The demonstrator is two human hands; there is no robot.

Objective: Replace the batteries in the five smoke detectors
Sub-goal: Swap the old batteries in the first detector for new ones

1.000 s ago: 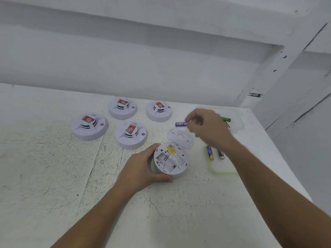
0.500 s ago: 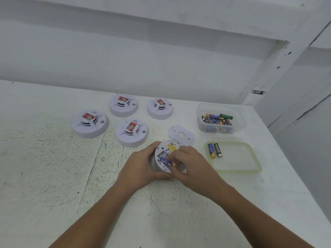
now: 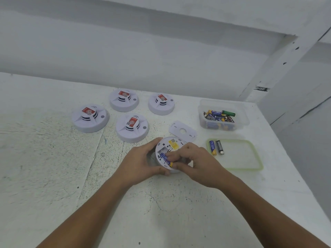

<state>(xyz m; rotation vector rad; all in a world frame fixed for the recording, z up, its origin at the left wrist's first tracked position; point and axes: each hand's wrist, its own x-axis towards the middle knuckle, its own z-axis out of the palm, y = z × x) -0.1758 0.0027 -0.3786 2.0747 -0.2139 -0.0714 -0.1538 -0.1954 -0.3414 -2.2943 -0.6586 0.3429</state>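
Two bare forearms reach up from the bottom of the frame over a scuffed white tabletop [image 3: 53,167]. At centre, the left hand [image 3: 141,161] curls around the left rim of an upturned round white plastic smoke detector [image 3: 162,145], with the thumb on its near edge and the fingers over its far side. The right hand [image 3: 198,163] comes in from the right. Its bent fingertips [image 3: 176,154] pinch a blue-and-yellow cylindrical battery [image 3: 165,158], which lies slantwise at the open battery bay on the detector's underside, yellow end nearest the camera. Whether it is fully seated cannot be told. A yellow label [image 3: 173,143] shows just beyond the fingertips.

Right of the hands lies a flat translucent lid with a green rim [image 3: 234,140]. It carries a blue battery [image 3: 212,147] and a black battery [image 3: 219,147] side by side at its left end. Just beyond the detector, the white plastic back cover plate [image 3: 182,130] rests flat on the table.

Further back at right centre, a clear plastic tub [image 3: 222,102] holds a heap of loose batteries [image 3: 219,115]. Left of centre, four closed white smoke detectors with red stickers sit face up: one nearest [image 3: 132,127], one to its left [image 3: 90,118] and two behind [image 3: 124,99] [image 3: 161,103]. A white painted wall [image 3: 125,51] fills the top of the frame.
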